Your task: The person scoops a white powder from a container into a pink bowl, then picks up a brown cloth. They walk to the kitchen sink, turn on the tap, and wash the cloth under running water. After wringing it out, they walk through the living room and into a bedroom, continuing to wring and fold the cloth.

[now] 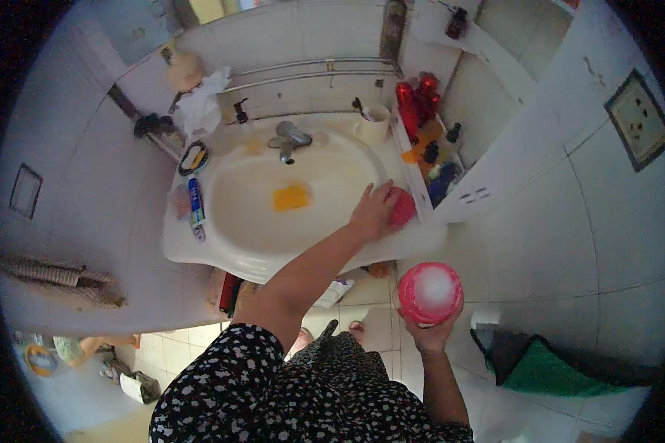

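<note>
My left hand [374,212] reaches across the front of the white sink [236,240] to its right-hand rim. Its fingers are curled against a pink round piece [402,207] that looks like a lid, resting on that rim. Lower and farther right, clear of the sink, my right hand [430,334] grips a pink round tub [404,299] from below. White stuff fills the tub's open top. In the basin, under the grey tap [292,136], lies a yellow-orange rectangular piece, perhaps a cloth or sponge [292,197].
On the sink's left rim are a toothpaste tube [196,201] and a soap dish [193,158]. A cream mug [372,125] stands at the back right. Beside it, a shelf holds red bottles [418,100]. A green and dark cloth [550,365] hangs low on the right.
</note>
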`<control>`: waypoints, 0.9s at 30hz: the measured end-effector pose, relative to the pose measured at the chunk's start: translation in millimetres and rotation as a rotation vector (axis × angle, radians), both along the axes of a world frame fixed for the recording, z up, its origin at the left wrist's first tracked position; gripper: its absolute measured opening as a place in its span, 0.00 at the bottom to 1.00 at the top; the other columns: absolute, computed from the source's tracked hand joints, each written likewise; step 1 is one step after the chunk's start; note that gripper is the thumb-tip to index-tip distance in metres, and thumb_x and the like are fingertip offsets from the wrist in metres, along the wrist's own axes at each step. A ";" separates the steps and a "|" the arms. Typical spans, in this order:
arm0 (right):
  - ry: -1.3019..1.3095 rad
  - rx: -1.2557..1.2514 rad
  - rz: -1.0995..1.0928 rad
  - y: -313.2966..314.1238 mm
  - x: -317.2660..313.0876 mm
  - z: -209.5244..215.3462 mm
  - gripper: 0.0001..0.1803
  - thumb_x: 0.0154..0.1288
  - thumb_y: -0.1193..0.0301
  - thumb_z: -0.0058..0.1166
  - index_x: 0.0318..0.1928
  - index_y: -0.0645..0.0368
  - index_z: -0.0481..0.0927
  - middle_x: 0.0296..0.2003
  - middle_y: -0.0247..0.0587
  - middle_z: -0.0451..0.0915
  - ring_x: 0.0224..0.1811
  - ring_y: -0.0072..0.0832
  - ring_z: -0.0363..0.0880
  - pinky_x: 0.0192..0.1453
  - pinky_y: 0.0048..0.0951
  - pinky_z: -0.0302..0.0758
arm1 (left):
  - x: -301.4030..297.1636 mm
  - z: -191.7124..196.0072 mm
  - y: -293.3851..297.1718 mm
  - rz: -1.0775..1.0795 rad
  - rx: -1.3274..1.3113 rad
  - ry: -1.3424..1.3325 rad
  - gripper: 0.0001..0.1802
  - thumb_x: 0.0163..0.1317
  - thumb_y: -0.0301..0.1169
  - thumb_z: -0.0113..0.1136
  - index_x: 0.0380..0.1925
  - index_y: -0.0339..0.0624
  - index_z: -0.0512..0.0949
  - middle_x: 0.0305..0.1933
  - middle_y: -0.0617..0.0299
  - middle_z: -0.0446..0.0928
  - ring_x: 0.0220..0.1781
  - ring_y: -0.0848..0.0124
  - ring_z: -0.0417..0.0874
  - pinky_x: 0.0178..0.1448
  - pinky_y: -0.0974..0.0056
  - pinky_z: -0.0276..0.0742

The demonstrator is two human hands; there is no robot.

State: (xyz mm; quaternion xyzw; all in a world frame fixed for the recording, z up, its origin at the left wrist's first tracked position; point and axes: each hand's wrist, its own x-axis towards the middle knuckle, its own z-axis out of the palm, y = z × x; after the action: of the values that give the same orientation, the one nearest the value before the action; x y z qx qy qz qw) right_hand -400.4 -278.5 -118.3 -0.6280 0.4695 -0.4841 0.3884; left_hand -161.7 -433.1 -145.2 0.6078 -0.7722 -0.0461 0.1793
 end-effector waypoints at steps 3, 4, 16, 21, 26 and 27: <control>0.041 -0.019 0.039 -11.4 10.0 0.5 0.64 0.35 0.64 0.76 0.67 0.57 0.41 0.62 0.51 0.55 0.64 0.43 0.61 0.64 0.44 0.67 | 9.4 21.6 16.3 0.002 0.055 0.028 0.51 0.49 0.50 0.66 0.68 0.45 0.50 0.73 0.48 0.43 0.74 0.55 0.46 0.75 0.48 0.40; 0.031 -0.049 0.074 -16.3 13.7 2.1 0.65 0.35 0.64 0.76 0.67 0.57 0.41 0.62 0.51 0.55 0.64 0.43 0.61 0.64 0.44 0.67 | 11.1 32.9 26.2 0.016 0.106 0.037 0.52 0.50 0.50 0.66 0.69 0.46 0.47 0.74 0.49 0.39 0.75 0.56 0.43 0.75 0.48 0.40; -0.162 -0.038 0.704 -9.1 120.7 61.0 0.63 0.36 0.65 0.77 0.67 0.57 0.44 0.61 0.48 0.60 0.63 0.40 0.64 0.64 0.43 0.67 | 81.0 142.6 224.2 -0.183 0.330 0.906 0.68 0.42 0.42 0.76 0.69 0.44 0.31 0.74 0.50 0.38 0.75 0.59 0.46 0.74 0.58 0.48; -0.094 -0.115 0.857 28.1 197.3 98.2 0.57 0.33 0.63 0.77 0.64 0.60 0.55 0.59 0.49 0.66 0.61 0.42 0.67 0.64 0.40 0.66 | 139.8 150.1 296.4 -0.057 0.119 0.929 0.71 0.37 0.45 0.78 0.69 0.42 0.32 0.73 0.48 0.44 0.74 0.57 0.51 0.73 0.58 0.51; 0.140 -0.087 1.151 80.0 292.3 150.5 0.64 0.34 0.52 0.75 0.68 0.61 0.48 0.65 0.53 0.56 0.67 0.47 0.57 0.69 0.44 0.57 | 223.4 174.2 388.9 0.159 -0.076 0.488 0.70 0.30 0.46 0.81 0.68 0.40 0.41 0.69 0.50 0.55 0.70 0.58 0.59 0.71 0.55 0.53; 0.152 -0.140 1.190 93.2 315.3 161.7 0.65 0.33 0.54 0.76 0.68 0.61 0.48 0.65 0.52 0.57 0.68 0.44 0.57 0.69 0.43 0.57 | 243.2 177.7 411.4 0.201 -0.040 0.566 0.70 0.30 0.46 0.81 0.68 0.41 0.43 0.69 0.50 0.56 0.69 0.58 0.59 0.71 0.55 0.53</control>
State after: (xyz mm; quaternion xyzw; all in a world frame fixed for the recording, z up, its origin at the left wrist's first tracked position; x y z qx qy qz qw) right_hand -85.1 -185.3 43.4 -0.8397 0.0308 -0.1671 0.5157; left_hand 81.4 -21.8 32.5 0.6408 -0.6282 -0.1804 0.4027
